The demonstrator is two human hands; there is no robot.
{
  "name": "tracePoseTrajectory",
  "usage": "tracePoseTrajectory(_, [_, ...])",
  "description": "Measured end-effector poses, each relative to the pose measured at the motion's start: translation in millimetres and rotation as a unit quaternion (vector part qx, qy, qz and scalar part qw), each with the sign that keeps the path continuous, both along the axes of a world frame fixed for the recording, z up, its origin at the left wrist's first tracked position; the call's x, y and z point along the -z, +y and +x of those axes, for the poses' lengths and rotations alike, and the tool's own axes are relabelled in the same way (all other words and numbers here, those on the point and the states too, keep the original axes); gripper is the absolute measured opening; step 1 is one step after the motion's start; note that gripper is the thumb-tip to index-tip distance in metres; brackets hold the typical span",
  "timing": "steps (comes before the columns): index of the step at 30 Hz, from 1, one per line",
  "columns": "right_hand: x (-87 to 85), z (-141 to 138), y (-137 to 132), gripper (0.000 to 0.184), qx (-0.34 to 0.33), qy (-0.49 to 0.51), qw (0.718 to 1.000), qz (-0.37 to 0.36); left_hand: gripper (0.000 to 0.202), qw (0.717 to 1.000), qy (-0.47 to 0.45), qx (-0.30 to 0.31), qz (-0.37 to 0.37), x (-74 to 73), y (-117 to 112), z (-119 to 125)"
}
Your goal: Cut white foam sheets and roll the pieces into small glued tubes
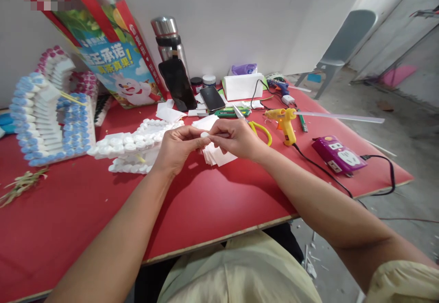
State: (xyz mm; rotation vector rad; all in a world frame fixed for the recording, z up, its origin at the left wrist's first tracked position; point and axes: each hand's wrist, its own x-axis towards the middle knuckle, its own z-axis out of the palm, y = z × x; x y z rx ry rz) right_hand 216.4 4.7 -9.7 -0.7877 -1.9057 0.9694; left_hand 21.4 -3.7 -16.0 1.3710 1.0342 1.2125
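Observation:
My left hand [178, 146] and my right hand [236, 138] meet above the red table [212, 202]. Together they pinch a small white rolled paper piece [205, 134] between their fingertips. Just left of my left hand lies a white craft model [132, 149] built from many such white rolls. Under my right hand sits a small stack of white paper strips [217, 156]. Scissors with yellow handles [255, 127] lie just behind my right hand.
A yellow glue gun [286, 122] stands to the right, with a long clear glue stick [343, 117]. A purple power strip [338, 154] lies near the right edge. A blue-and-white roll model [48, 120], a shopping bag [113, 60], a flask [169, 42], phones [212, 98] and a tissue box [242, 86] line the back.

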Motion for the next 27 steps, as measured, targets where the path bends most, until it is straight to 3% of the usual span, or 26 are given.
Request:
tracePoseTrajectory(8, [1.7,-2,2,0.024,0.006,0.019,0.997,-0.072,0.018,0.990,0.108,-0.040,0.083,-8.5,-9,5])
tracePoseTrajectory(12, [0.7,3,6,0.024,0.016,0.012,0.997,-0.078,0.020,0.995,0.086,-0.007,0.059,-8.6,-11,7])
tracePoseTrajectory(18, [-1.0,8,10,0.022,-0.050,0.030,0.994,-0.092,0.032,0.996,0.035,0.076,-0.034,-5.3,-5,-1])
tracePoseTrajectory(22, [0.6,4,10,0.023,-0.021,0.002,0.994,-0.107,0.029,0.996,0.038,0.077,-0.028,-4.9,-5,1])
tracePoseTrajectory(24, [-1.3,6,9,0.026,0.013,-0.027,0.995,-0.092,0.027,0.997,0.029,0.066,-0.031,-4.4,-5,3])
tracePoseTrajectory(27, [-7.7,14,10,0.018,0.035,-0.073,0.997,-0.001,0.028,0.995,-0.018,0.057,-0.085,-2.8,-3,4])
